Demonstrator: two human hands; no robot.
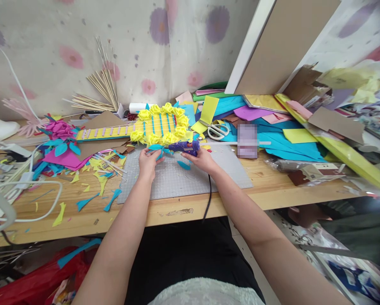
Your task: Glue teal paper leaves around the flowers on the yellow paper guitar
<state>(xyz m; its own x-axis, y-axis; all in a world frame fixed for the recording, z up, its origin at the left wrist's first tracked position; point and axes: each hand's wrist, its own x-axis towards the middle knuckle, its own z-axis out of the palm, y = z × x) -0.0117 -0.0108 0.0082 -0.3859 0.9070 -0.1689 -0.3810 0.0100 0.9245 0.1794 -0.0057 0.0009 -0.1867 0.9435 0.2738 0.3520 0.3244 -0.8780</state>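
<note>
My right hand (200, 159) is closed around a purple glue gun (185, 147), its nozzle pointing left and its black cord (208, 199) running down over the table edge. My left hand (148, 161) pinches a small blue foam leaf (157, 148) right at the nozzle tip. Both hands rest on a grey cutting mat (177, 178). Just behind them lies a yellow foam guitar (154, 125), its round body ringed with yellow foam roses and striped with blue strips, its neck stretching left.
Pink foam flower (60, 128) with blue leaves lies at the left, among yellow and blue scraps. White scissors (218, 131), stacked coloured foam sheets (288, 144) and cardboard fill the right. Wooden sticks (102, 91) lean at the back. White cables (24, 199) cross the left edge.
</note>
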